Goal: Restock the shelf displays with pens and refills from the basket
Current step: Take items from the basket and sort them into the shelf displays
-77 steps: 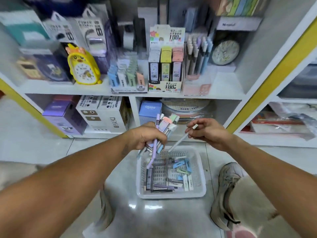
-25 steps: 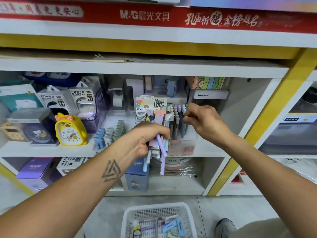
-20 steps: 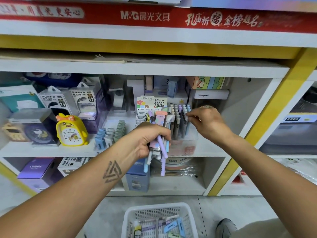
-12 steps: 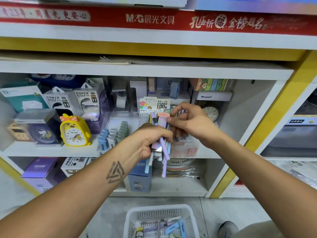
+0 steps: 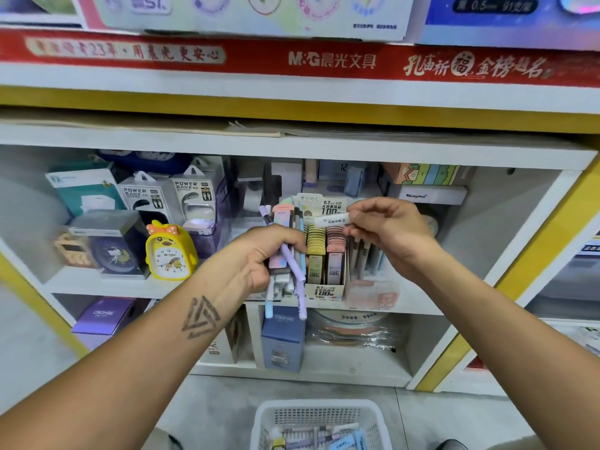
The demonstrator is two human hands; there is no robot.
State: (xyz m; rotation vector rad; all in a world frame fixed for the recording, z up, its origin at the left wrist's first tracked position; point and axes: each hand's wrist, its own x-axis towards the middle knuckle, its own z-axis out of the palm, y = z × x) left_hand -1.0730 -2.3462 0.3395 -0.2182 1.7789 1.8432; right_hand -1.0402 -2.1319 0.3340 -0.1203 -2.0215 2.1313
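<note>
While the left hand [image 5: 259, 261] clamps the pen bundle [image 5: 287, 254], the right hand [image 5: 389, 232] pinches a light, stiff white refill case [image 5: 331, 219] (endwise) above the refill display [image 5: 326, 254].

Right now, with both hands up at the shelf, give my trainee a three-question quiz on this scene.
1. True or false: the left hand grips a bundle of pastel pens and refill packs.
2. The right hand pinches: A) a small white refill case B) a yellow clock C) nothing.
3. Fill in: the white perforated plastic basket sits on the ____, below the shelf.

Key: 1 true; 2 A; 3 floor.
</note>
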